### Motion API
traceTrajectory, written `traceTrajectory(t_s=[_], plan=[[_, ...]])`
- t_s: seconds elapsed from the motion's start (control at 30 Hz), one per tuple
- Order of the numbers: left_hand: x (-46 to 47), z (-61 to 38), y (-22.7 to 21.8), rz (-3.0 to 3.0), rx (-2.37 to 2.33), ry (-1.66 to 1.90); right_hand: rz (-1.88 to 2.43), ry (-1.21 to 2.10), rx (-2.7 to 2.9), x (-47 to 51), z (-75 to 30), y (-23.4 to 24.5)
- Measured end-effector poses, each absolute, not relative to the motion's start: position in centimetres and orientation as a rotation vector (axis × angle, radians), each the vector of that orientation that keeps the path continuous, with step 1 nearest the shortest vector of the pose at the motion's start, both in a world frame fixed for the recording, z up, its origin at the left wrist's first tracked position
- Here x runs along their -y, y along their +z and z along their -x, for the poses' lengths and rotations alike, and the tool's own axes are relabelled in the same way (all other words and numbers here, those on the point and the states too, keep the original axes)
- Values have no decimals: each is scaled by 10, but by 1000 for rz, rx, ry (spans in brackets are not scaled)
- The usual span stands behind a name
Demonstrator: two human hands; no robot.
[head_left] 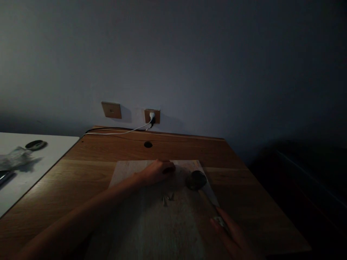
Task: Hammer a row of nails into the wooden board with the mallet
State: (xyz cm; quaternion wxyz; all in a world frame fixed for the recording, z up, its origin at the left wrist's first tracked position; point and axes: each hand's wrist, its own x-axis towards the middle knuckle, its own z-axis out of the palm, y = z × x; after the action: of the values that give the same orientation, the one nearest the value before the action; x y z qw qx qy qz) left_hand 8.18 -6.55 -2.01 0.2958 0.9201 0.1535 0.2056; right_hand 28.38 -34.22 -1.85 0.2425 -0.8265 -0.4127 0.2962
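The one patch that might be lettering is a small pale mark on the mallet's handle; it is too dim and small to read. That mallet, with a dark cylindrical head and a paler, slender handle (196,180), reaches over the right side of a pale greyish, flat rectangular board (168,231). The right hand (231,231) is wrapped around the handle, and the head sits just inside the board's right edge; whether it touches the surface cannot be told.

The left hand (158,171) lies on the board near its far edge, fingers curled inward; I cannot tell whether they pinch anything. Between the two hands, nearer the person, a few small silvery metal fasteners, apparently screws (164,201), lie loose on the board.

The board rests on a brown wood-grained desk (252,209). A band of wood runs between its far edge and the wall, broken by a round dark cable hole (148,144); a wider strip lies between the board and the desk's right edge, beyond which everything falls into shadow. On the left, the desk's edge meets a white flat tabletop (58,148) bearing a crumpled clear plastic bag (17,157).
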Motion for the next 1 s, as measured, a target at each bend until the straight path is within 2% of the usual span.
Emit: traceTrajectory(t_s=[0.37, 0.53, 0.67, 0.8, 1.0], plan=[[64, -84, -25, -2277, -526, 498, 2136, 871, 1223, 299, -263, 5], [61, -69, -4, -2458, -588, 493, 2202, 814, 1301, 291, -257, 12], [84, -53, 20, -2641, -369, 337, 2207, 819, 1240, 303, -266, 5], [113, -58, 20, -2966, -79, 324, 2209, 833, 1242, 316, -273, -6], [107, -63, 15, -2953, -94, 270, 2217, 733, 1160, 330, -277, -18]])
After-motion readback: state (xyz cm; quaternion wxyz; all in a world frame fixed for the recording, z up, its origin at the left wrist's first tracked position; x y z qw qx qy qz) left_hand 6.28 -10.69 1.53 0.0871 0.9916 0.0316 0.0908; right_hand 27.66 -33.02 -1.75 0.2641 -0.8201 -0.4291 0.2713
